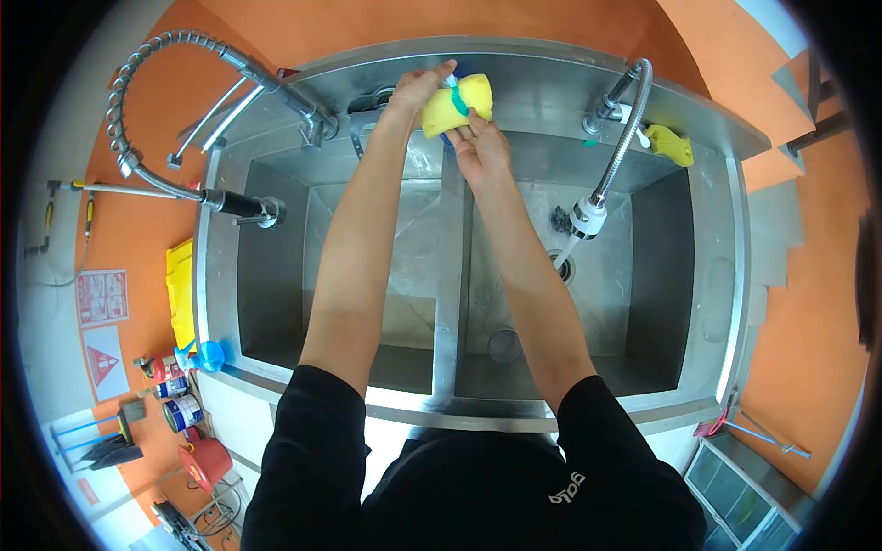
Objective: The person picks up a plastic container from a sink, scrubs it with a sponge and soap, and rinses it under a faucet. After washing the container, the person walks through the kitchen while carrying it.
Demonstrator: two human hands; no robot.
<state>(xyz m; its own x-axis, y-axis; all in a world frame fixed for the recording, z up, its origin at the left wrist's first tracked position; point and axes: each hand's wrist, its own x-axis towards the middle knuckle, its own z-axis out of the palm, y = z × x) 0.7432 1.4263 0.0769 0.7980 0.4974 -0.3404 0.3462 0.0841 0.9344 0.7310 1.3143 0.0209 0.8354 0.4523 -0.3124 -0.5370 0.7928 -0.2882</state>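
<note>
At the back ledge of the sink, both hands are on a soft-looking yellow piece (437, 112), rounded at its end, with a narrow white and green strip (457, 97) across it. My left hand (423, 89) grips it from the left, fingers closed near the white end of the strip. From below, my right hand (481, 147) supports its lower edge, thumb up against the yellow surface. The exact kind of this yellow thing I cannot tell. Something blue shows partly behind it.
Water runs from the right flexible tap (589, 217) into the right basin (542, 321). There lie a dark scourer (560, 219) and a clear round item (504, 345). A yellow bottle (670, 146) lies on the right back ledge. A spring tap (268, 211) overhangs the left basin (404, 257).
</note>
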